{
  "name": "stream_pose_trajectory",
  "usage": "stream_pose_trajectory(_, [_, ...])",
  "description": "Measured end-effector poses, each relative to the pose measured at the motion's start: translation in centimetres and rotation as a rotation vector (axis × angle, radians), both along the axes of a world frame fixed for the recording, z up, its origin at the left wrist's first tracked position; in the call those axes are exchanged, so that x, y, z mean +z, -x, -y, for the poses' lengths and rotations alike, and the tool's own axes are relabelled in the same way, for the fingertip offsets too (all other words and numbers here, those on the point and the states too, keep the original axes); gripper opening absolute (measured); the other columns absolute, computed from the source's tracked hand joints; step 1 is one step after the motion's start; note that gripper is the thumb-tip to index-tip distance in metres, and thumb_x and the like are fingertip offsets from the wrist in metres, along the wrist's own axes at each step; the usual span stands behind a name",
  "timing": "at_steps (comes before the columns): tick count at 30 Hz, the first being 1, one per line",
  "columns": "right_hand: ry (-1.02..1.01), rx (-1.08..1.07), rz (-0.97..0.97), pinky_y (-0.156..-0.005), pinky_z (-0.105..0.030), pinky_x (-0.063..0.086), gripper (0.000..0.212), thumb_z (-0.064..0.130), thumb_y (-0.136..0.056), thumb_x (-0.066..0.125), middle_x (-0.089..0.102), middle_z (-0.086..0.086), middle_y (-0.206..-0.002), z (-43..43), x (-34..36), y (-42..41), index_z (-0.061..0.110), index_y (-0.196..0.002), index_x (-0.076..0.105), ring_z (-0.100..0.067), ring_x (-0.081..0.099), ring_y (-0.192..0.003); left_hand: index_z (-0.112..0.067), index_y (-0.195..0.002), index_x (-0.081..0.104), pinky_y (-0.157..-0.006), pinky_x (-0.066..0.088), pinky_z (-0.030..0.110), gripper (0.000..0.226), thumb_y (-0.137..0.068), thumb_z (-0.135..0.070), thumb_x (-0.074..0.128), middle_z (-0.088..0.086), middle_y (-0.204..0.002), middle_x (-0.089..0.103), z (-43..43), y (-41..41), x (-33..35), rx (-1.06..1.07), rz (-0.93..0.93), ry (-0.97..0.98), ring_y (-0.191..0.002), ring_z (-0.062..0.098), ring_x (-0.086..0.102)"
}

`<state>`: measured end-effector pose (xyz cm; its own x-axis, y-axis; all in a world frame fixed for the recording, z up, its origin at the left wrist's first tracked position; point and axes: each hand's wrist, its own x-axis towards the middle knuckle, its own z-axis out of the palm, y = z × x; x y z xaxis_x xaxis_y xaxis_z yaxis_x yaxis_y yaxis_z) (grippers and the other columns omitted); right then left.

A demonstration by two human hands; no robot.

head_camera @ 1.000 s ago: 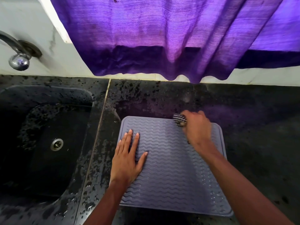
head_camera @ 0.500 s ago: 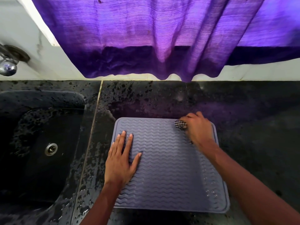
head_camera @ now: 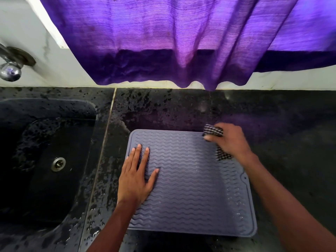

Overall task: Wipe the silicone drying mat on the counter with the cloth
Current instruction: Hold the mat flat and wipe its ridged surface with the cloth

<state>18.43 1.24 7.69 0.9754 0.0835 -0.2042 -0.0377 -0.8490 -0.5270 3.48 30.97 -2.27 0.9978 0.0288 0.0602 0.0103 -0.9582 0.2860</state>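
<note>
We press our left hand (head_camera: 135, 177) flat, fingers straight and slightly spread, on the left part of the grey silicone drying mat (head_camera: 190, 188). The mat lies on the dark, wet surface (head_camera: 281, 133) just right of the black sink (head_camera: 45, 160). Our right hand (head_camera: 229, 140) has its fingers curled round a bunched checked cloth (head_camera: 212, 130) at the mat's far right corner. A purple curtain (head_camera: 163, 42) hangs behind, and a tap (head_camera: 10, 72) sits far left.
</note>
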Motion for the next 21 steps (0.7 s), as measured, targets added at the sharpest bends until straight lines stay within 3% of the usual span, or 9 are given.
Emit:
stream_pose_trajectory(3, [-0.043, 0.120, 0.088, -0.066, -0.027, 0.041, 0.032, 0.050, -0.073, 0.075, 0.063, 0.006, -0.085, -5.8, -0.9, 0.6, 0.027, -0.094, 0.066, -0.012, 0.056, -0.080, -0.021, -0.162, 0.022, -0.123, 0.026, 0.047, 0.076, -0.100, -0.063, 0.035, 0.003, -0.171, 0.012, -0.1, 0.0, -0.1, -0.004, -0.006, -0.009, -0.157, 0.021, 0.010])
stream_pose_trajectory(8, [0.175, 0.182, 0.173, -0.074, -0.035, 0.048, 0.029, 0.035, -0.084, 0.067, 0.061, 0.002, -0.101, -9.6, -3.7, 2.4, 0.027, -0.112, 0.064, -0.022, 0.052, -0.098, -0.022, -0.161, 0.024, -0.123, 0.026, 0.047, 0.076, -0.099, -0.063, 0.039, 0.002, -0.170, 0.013, -0.1, 0.0, -0.1, -0.002, 0.003, 0.000, -0.157, 0.020, 0.012])
stream_pose_trajectory(16, [0.249, 0.100, 0.159, -0.068, -0.036, 0.049, 0.027, 0.046, -0.078, 0.070, 0.063, 0.003, -0.090, -1.5, -4.0, 1.7, 0.027, -0.097, 0.067, -0.025, 0.056, -0.093, -0.022, -0.161, 0.025, -0.123, 0.026, 0.047, 0.076, -0.099, -0.063, 0.039, 0.001, -0.170, 0.014, -0.2, 0.0, -0.2, 0.002, 0.010, 0.009, -0.157, 0.020, 0.013])
stream_pose_trajectory(21, [0.325, -0.106, 0.119, -0.069, -0.044, 0.052, 0.035, 0.050, -0.080, 0.068, 0.063, -0.004, -0.092, 5.8, -3.4, 2.4, 0.024, -0.103, 0.067, -0.032, 0.059, -0.092, -0.022, -0.161, 0.025, -0.123, 0.026, 0.046, 0.076, -0.099, -0.064, 0.038, 0.001, -0.170, 0.014, -0.1, 0.0, -0.4, 0.002, 0.006, 0.005, -0.157, 0.020, 0.013])
